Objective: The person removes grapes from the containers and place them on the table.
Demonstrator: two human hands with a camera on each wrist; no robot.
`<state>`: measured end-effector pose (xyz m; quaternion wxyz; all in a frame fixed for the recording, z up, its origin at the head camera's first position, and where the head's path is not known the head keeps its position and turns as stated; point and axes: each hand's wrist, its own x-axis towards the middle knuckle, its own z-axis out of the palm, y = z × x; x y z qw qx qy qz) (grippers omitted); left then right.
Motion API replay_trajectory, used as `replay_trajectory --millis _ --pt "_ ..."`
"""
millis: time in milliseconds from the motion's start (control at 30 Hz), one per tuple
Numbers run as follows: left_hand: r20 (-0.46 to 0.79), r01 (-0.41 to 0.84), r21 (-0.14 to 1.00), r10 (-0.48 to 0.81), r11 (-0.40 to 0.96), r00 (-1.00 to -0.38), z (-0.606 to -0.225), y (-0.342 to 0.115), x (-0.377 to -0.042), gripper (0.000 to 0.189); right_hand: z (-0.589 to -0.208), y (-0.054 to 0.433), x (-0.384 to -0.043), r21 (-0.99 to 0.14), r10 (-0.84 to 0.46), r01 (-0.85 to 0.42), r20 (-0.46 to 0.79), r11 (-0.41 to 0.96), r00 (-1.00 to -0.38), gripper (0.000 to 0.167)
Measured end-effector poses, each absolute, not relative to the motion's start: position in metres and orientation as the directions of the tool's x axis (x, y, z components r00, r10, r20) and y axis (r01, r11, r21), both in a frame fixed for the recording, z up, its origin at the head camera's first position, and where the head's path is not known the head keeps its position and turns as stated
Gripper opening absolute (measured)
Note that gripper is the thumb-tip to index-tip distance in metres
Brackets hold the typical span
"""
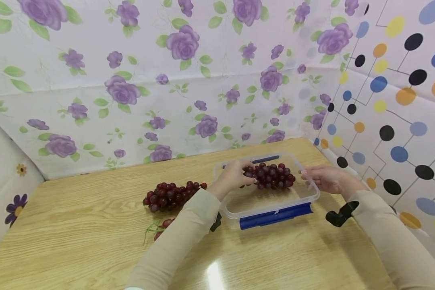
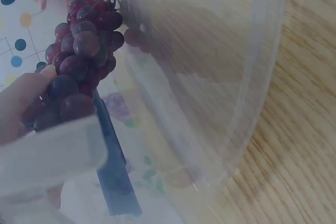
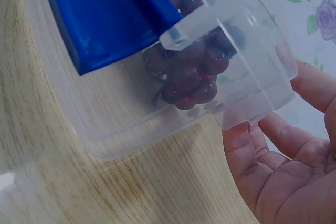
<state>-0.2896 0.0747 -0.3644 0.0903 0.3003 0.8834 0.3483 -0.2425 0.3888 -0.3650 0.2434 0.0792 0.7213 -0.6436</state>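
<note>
A clear plastic container with blue side clips stands on the table. Inside it is a bunch of dark red grapes. My left hand reaches over the container's left side and grips the left end of this bunch. In the left wrist view, the thumb presses against the grapes; the other fingers are mostly hidden. At the container's right end, my right hand holds the rim. The right wrist view shows the fingers of this hand at the end wall, with grapes visible through the plastic.
A second bunch of dark grapes lies on the wooden table left of the container. Nearer, a redder bunch with green stems is partly hidden by the left sleeve. A flowered cloth hangs behind, a dotted one at right.
</note>
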Motion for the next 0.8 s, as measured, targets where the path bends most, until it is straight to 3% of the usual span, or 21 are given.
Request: replay_trajectory --millis 500,800 --pt "0.172 0.476 0.743 0.553 0.471 -0.816 -0.367 0.074 -0.277 0.033 -0.364 0.387 -0.244 -0.89 -0.204 0.426 -0.453 0.163 -0.868 0.009" --pt "0.184 0.434 0.803 0.523 0.409 -0.833 -0.367 0.074 -0.27 0.032 -0.364 0.389 -0.242 -0.891 -0.214 0.427 -0.453 0.156 -0.865 0.019"
